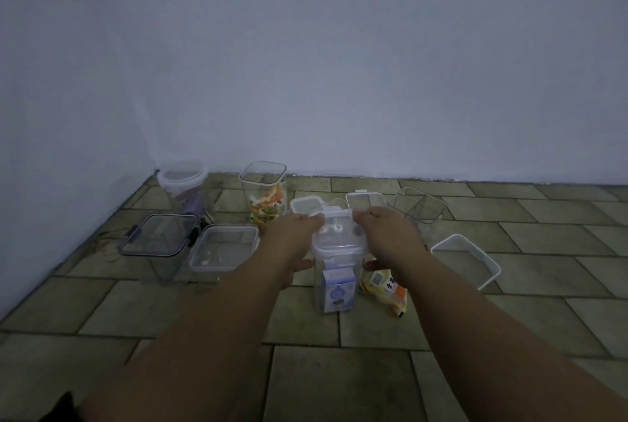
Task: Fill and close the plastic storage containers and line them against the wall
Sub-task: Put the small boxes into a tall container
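Where the stone-tiled floor (170, 302) meets the pale wall (339, 64), your clear plastic containers are spread out. Far left stands a round tub with a white lid (182, 174), something purple inside. Before it sit a dark-clipped rectangular box (157, 234) and a frosted shallow box (222, 246). Next, an open square-mouthed jar (263, 194) holds orange and green packets. Your left hand (292, 234) and right hand (390, 234) pinch the far corners of the white snap lid (339, 234), fingertips closed on its edges, atop the tall clear container (334, 280) holding a blue-white carton. A yellow packet (385, 287) lies beside it, and rightmost lie an empty jar (419, 211) and a loose lid (467, 260).
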